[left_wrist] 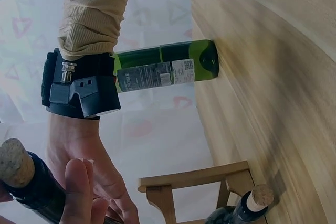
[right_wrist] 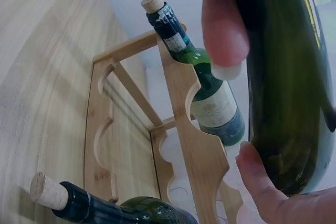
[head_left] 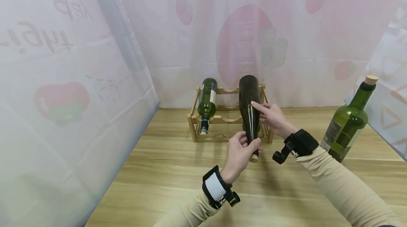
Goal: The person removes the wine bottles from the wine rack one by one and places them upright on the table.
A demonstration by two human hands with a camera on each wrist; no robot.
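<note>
A dark wine bottle [head_left: 248, 94] with a cork slants neck-down toward me, above the right side of a wooden wine rack [head_left: 233, 119]. My left hand [head_left: 237, 153] pinches its neck close to the cork, thumb on top. Farther up, my right hand [head_left: 276, 118] holds the shoulder and body from the right side. In the right wrist view the held bottle [right_wrist: 286, 77] appears apart from the rack's upper rail; whether its base touches the rack is unclear. A green labelled bottle [head_left: 208, 96] lies in the upper left slot, its cork facing me.
Another corked bottle [right_wrist: 152, 211] lies low in the rack, below the held one. On the wooden table [head_left: 152, 184], a green bottle [head_left: 348, 119] stands upright at the right, beside my right forearm. Printed curtains [head_left: 197, 43] enclose the back and sides.
</note>
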